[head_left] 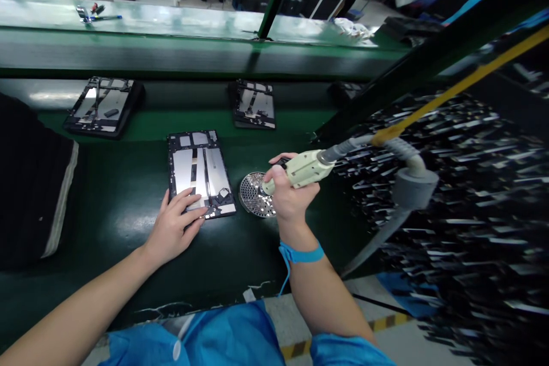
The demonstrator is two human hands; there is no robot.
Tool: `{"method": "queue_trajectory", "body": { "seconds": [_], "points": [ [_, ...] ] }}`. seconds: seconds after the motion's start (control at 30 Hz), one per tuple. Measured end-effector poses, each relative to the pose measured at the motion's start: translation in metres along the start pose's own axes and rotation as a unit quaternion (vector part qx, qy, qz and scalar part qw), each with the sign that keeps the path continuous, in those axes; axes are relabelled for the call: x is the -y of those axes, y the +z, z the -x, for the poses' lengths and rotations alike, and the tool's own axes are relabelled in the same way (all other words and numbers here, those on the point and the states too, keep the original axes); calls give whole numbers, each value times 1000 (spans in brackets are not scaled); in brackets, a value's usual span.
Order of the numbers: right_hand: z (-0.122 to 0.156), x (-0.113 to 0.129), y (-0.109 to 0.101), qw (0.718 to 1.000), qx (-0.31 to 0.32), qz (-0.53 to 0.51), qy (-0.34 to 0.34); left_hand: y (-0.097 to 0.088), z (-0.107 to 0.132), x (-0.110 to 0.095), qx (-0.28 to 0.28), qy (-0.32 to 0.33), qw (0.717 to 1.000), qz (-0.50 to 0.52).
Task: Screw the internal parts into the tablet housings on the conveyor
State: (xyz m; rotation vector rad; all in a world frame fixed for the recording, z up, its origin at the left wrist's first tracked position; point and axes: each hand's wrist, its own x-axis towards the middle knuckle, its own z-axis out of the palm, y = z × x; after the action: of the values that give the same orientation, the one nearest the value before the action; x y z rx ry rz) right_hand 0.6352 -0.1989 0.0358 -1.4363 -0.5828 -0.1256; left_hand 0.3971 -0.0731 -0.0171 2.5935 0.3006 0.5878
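An opened tablet chassis [199, 168] with silver plates inside lies on the dark green belt [128, 194] in front of me. My left hand [174, 227] rests flat on its near left corner, fingers stretched out. My right hand [288, 194] is wrapped round a cream-coloured electric screwdriver [304, 168], whose tip points down at a round perforated metal screw tray [256, 194] just right of the tablet. A grey hose and a yellow cable [450, 91] run from the screwdriver up to the right. A blue wrist strap [300, 254] circles my right wrist.
Two more opened tablets lie farther along the belt, one at the left [103, 106] and one at the centre [254, 103]. A raised green shelf [171, 23] with small tools runs behind. A dark mat [30, 183] sits at the left. Other people stand in the background.
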Motion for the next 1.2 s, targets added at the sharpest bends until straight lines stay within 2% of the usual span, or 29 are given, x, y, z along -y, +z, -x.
{"method": "queue_trajectory", "body": {
  "seconds": [0.9,1.1,1.2],
  "points": [
    [0,-6,0,1000,-7,11,15,-2,-1,-1,10,-10,1000,11],
    [2,18,8,998,-15,-64,1,2,-2,-2,8,-29,999,17],
    [18,38,23,992,39,-120,23,3,-2,-1,15,-29,999,20]
  ]
}}
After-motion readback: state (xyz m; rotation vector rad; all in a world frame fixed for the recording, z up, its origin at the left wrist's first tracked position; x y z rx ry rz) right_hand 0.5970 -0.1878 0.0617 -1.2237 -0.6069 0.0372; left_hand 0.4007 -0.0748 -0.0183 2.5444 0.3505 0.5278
